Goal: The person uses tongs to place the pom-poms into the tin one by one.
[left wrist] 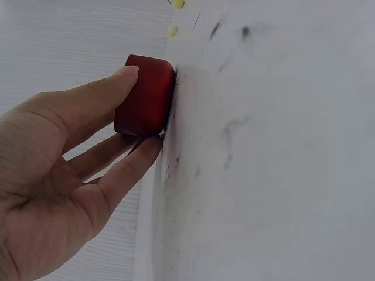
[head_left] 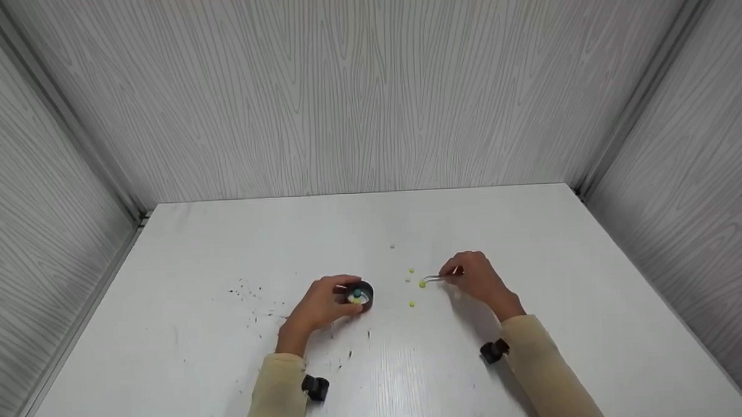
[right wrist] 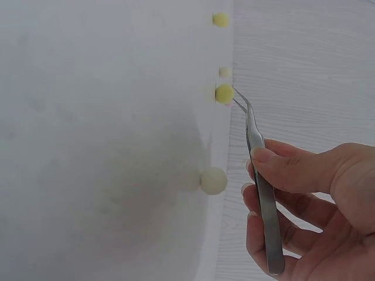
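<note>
While left hand (head_left: 317,306) grips cup (head_left: 361,293) | right hand (head_left: 476,277) pinches tweezers (right wrist: 258,167) on bead (right wrist: 224,93) | loose beads (head_left: 411,304) nearby

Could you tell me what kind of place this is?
Probably a recording booth for fine hand work: a bare white table enclosed by grey wood-grain panels, with only a small round container, tweezers and a few tiny balls.

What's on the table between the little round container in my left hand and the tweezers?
In the head view, only small yellow balls lie between the container and the tweezers, whose tips meet one ball; otherwise bare table.
</note>
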The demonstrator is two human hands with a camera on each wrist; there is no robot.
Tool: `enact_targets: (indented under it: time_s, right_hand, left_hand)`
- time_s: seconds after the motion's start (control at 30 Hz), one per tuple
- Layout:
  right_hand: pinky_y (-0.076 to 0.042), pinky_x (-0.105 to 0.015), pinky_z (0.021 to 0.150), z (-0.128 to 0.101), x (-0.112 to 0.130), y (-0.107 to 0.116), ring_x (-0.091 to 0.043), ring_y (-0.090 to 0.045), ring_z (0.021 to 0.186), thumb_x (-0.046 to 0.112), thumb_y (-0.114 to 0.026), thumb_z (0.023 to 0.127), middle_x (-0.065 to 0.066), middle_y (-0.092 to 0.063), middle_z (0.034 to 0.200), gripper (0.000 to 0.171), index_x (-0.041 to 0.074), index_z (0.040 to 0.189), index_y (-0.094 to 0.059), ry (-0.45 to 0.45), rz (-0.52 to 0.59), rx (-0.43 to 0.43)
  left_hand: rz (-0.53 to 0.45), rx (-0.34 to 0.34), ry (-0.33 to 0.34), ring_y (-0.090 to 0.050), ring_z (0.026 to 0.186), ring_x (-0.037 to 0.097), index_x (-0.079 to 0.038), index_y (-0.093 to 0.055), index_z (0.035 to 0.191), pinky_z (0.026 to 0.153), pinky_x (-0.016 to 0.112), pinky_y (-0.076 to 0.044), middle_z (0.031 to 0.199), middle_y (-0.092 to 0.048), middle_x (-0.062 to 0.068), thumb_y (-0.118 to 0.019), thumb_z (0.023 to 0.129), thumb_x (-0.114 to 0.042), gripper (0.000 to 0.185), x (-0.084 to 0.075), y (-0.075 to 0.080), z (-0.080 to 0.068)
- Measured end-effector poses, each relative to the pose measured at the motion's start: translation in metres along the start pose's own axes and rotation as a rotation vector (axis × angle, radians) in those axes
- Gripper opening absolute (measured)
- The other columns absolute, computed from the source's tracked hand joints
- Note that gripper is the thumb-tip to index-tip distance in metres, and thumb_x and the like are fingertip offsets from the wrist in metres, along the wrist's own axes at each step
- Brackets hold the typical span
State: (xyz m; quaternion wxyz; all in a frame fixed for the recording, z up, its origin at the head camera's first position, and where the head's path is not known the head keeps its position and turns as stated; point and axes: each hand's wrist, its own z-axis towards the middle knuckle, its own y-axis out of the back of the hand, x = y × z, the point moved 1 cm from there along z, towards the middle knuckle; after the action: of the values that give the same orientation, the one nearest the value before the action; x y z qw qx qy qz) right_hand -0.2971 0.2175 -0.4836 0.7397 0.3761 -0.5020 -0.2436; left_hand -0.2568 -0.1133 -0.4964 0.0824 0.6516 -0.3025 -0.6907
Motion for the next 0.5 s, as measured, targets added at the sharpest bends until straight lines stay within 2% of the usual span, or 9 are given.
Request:
enact_targets:
  time_s: [0.27,0.5]
  right_hand:
    - [-0.056,-0.035,0.076,0.0004,0.0022,0.0005,-0.023,-0.068,0.082,-0.005,-0.077,0.086,-0.013,-0.077,0.091,0.012,0.003,0.094,-0.082,-0.018,-0.005,-0.004]
    - [-0.054,-0.034,0.074,-0.001,0.002,0.0,-0.021,-0.067,0.08,-0.007,-0.077,0.085,-0.013,-0.077,0.088,0.013,0.003,0.091,-0.083,0.007,-0.01,-0.029]
  left_hand:
    - [-0.004,-0.002,0.002,-0.063,0.128,0.038,-0.01,-0.064,0.138,0.109,0.052,-0.052,0.142,-0.063,0.016,-0.081,0.088,-0.01,0.053,-0.0002,-0.0004,-0.0002]
    - [-0.006,-0.005,-0.013,-0.063,0.128,0.038,-0.009,-0.065,0.138,0.109,0.053,-0.051,0.141,-0.063,0.017,-0.082,0.088,-0.01,0.052,0.0013,-0.0007,0.0005]
